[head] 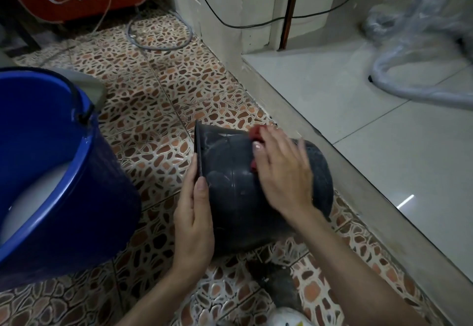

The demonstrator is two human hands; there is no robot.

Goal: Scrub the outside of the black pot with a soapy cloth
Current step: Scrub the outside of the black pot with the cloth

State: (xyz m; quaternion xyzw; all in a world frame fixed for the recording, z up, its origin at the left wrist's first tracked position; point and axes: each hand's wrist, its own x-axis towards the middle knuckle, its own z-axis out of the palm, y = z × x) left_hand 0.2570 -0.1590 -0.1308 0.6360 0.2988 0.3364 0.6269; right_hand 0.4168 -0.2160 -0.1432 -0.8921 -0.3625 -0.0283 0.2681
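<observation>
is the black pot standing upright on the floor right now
No, the black pot lies on its side on the tiled floor, steadied at its rim by the left hand.

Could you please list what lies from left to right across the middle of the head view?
Blue bucket → left hand → black pot → right hand pressing a red cloth → pale raised floor.

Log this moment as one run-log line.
pot: black pot on its side, tiled floor | left hand: steadies rim | right hand: presses red cloth on wall | blue bucket: left of pot
</observation>
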